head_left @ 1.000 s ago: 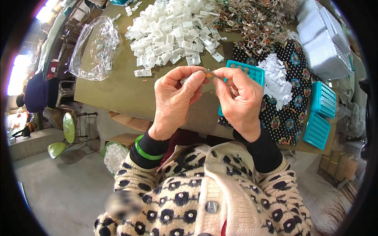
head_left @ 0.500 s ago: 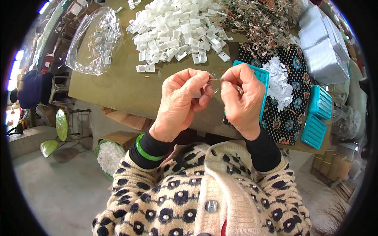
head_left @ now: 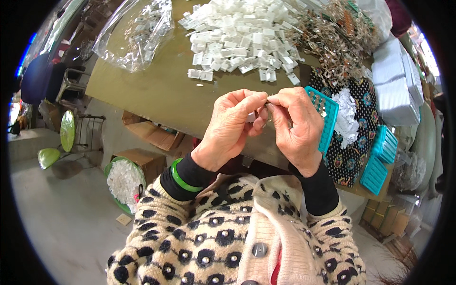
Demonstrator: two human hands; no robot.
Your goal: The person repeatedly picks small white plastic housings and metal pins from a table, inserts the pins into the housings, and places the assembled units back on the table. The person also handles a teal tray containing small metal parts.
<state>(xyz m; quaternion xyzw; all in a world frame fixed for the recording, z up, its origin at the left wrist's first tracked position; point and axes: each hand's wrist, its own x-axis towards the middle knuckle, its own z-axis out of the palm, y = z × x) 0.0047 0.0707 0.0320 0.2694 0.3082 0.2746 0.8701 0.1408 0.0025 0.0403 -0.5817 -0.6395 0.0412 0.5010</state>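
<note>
My left hand [head_left: 230, 122] and my right hand [head_left: 300, 127] meet over the table's near edge, thumb and fingertips pinched together. A small white plastic piece [head_left: 251, 117] shows between the curled fingers of my left hand. What my right fingertips pinch is tiny and mostly hidden. Just right of my right hand, a teal tray [head_left: 327, 124] with rows of hollows holds several small round metallic discs. Beyond my hands lies a large heap of small white plastic cases [head_left: 247, 40], with a few loose ones at its near edge.
Tangled thin wires with clear bits [head_left: 339, 42] lie at the back right. White paper-like pieces [head_left: 346, 116] rest on a patterned dark cloth [head_left: 339, 164]. Stacked white trays [head_left: 392, 80] and teal trays [head_left: 374, 175] stand farther right. A clear bag [head_left: 135, 40] lies back left; a filled green basket [head_left: 124, 180] stands below.
My fingertips have come closer together, and the thin wire that stretched between them no longer shows. The whole view has shifted, and more of the teal tray's discs are visible.
</note>
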